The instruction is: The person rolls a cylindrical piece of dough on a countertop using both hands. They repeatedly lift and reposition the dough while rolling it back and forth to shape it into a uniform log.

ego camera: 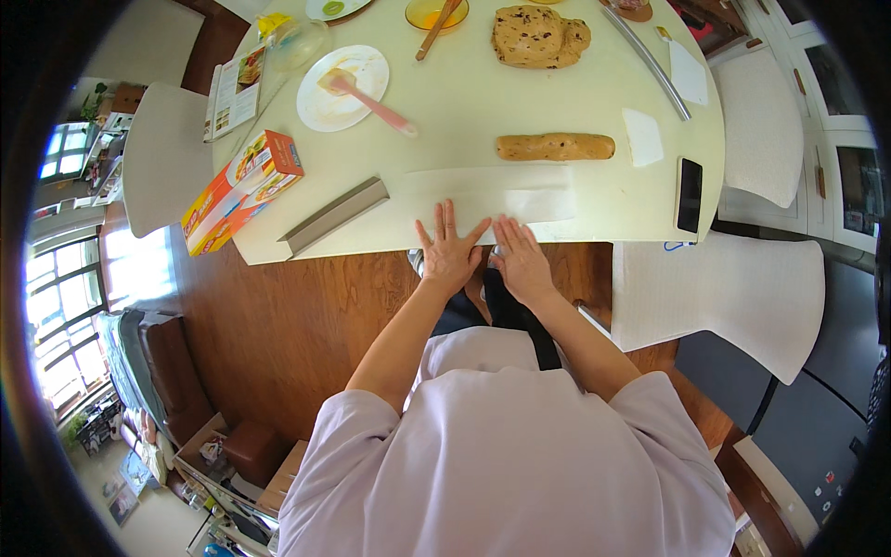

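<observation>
A sheet of white baking paper lies along the front edge of the table, with a fold or second layer at its right part. My left hand rests palm down on the sheet's near edge, fingers spread. Beside it my right hand lies flat with fingers stretched out, holding nothing. Just beyond the paper is a dough log with dark bits in it. A long grey metal mould, shaped like a trough, sits to the left of the paper.
A white plate carries a pink-handled spatula. An orange box stands at the left edge. Farther back are a dough lump and a glass bowl. A metal rolling pin, white scraper and phone lie right.
</observation>
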{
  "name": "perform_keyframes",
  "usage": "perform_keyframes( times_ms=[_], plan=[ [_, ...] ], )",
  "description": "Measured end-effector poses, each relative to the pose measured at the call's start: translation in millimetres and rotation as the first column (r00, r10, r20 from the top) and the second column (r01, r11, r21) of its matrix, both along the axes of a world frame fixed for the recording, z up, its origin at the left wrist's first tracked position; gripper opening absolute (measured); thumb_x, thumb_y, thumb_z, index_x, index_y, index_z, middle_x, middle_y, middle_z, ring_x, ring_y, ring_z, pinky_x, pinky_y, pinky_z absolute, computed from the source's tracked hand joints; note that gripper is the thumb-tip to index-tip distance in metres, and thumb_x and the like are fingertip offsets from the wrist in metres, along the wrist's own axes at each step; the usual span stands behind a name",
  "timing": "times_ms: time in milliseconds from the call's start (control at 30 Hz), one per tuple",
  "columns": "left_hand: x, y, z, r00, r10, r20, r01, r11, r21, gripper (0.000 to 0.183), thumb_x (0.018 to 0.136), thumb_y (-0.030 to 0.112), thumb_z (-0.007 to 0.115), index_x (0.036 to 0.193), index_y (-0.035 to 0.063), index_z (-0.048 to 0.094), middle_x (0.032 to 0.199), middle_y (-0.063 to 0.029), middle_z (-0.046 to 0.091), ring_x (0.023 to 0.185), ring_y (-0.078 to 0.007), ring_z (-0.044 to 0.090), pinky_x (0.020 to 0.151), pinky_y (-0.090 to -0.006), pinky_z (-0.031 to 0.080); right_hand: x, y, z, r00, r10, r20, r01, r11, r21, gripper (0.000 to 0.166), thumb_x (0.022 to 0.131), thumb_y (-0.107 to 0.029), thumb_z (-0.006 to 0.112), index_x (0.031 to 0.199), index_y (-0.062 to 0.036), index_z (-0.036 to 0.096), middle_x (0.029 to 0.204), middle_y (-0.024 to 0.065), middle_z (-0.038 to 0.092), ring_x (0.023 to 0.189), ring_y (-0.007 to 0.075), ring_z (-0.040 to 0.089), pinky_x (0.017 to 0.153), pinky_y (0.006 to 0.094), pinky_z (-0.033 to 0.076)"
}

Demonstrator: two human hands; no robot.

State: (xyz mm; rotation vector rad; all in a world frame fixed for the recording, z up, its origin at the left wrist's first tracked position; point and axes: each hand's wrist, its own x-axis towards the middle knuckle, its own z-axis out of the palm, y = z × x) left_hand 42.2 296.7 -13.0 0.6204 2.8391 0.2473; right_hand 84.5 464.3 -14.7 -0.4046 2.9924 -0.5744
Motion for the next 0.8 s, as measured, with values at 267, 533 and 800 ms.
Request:
perform_keyframes(
  times_ms=[267,533,800],
  plan=[
    [9.6,-56.3,-7.9,0.997,0.019,-0.069,-0.03,0.986,-0.165,0.058,0.088,0.027,0.05,0.143,0.0255,0.031,0.151,-0.0064,0.022,0.138,-0.028,0.021,0.107,-0.0611,0.016,14.3,49.8,-4.5,0.976,-0.218,0.001,0.21,0.941,0.266,0.045,0.095,-0.024,0.039,0.135,-0.0038,0.042,0.143,0.0078,0.039,0.133,0.0188,0.035,0.113,0.0474,0.009],
    [14.7,-87.5,-5.1,0.997,0.058,-0.043,-0.063,0.989,-0.134,0.06,0.089,0.026,0.048,0.144,0.0115,0.027,0.15,-0.0024,0.024,0.138,-0.0289,0.021,0.11,-0.0563,0.013,14.8,66.0,6.0,0.943,-0.333,0.026,0.3,0.879,0.371,0.044,0.095,-0.023,0.038,0.135,-0.0052,0.042,0.141,0.0055,0.042,0.133,0.0235,0.034,0.111,0.054,0.007],
    [12.8,-82.0,0.2,0.994,0.082,-0.071,-0.089,0.992,-0.094,0.061,0.087,0.023,0.052,0.142,0.0106,0.031,0.149,-0.0022,0.026,0.138,-0.028,0.022,0.111,-0.0536,0.013,-55.2,16.2,38.8,0.991,-0.086,-0.099,0.094,0.992,0.08,0.051,0.072,-0.022,0.073,0.115,-0.0024,0.052,0.12,0.0126,0.049,0.116,0.0297,0.044,0.105,0.0429,0.03]
  ],
)
